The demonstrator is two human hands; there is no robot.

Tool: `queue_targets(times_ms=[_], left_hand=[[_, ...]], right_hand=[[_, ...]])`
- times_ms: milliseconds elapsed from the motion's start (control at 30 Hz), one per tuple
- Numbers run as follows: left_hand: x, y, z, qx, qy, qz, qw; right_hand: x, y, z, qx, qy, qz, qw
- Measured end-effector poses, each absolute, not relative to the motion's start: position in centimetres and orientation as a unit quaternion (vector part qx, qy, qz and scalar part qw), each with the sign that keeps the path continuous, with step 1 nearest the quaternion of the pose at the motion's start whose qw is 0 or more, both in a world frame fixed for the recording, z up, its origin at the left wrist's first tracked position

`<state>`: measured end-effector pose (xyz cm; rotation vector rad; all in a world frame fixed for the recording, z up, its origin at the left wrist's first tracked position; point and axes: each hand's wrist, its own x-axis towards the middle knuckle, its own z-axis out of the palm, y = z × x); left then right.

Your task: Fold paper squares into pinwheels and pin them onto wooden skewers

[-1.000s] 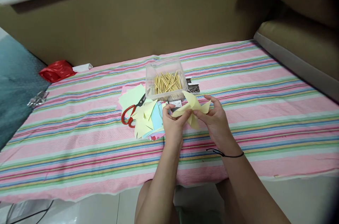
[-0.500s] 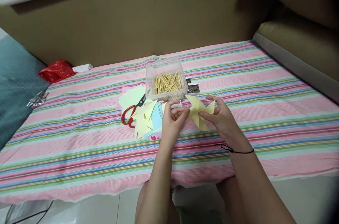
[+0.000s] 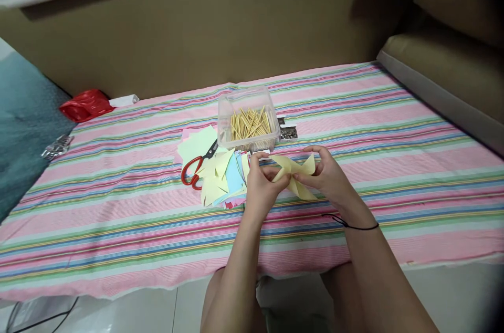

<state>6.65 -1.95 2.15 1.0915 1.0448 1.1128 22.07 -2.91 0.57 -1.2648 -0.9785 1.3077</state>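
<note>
Between my two hands is a yellow paper pinwheel [image 3: 301, 169], its blades curled in toward the centre. My left hand [image 3: 264, 180] grips it from the left, thumb pressed near the middle. From the right, my right hand [image 3: 328, 173] pinches it, with the thumb close to the centre and the forefinger raised behind a blade. Left of my hands lie cut yellow paper pieces [image 3: 214, 175] on blue paper sheets [image 3: 235, 173]. Red-handled scissors [image 3: 192, 173] rest against the paper, their blades pointing toward the box.
A clear plastic box [image 3: 227, 116] of wooden sticks [image 3: 252, 124] stands beyond my hands. Beside it sits a small container of metal pieces [image 3: 289, 133]. Pale green paper [image 3: 199, 143] lies left of the box. A red plastic bag [image 3: 87, 105] is at the far left of the striped cloth [image 3: 118, 207].
My left hand has moved right and taken hold nearer the pinwheel's centre. The pinwheel has turned and another blade is folded inward. My right hand stays on it.
</note>
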Motion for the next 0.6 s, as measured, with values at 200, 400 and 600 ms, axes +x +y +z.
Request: queue_targets(times_ms=[200, 400, 600], left_hand=[[7.1, -1.6, 1.5, 0.430, 0.452, 0.497, 0.603], [7.4, -1.5, 1.2, 0.344, 0.454, 0.495, 0.657], [7.5, -2.2, 1.3, 0.299, 0.415, 0.451, 0.731]], right_hand=[[22.3, -2.9, 1.5, -0.522, -0.363, 0.547, 0.544], [25.2, -1.0, 0.1, -0.608, -0.459, 0.239, 0.602], [24.8, 3.5, 0.3, -0.612, -0.715, -0.014, 0.336]])
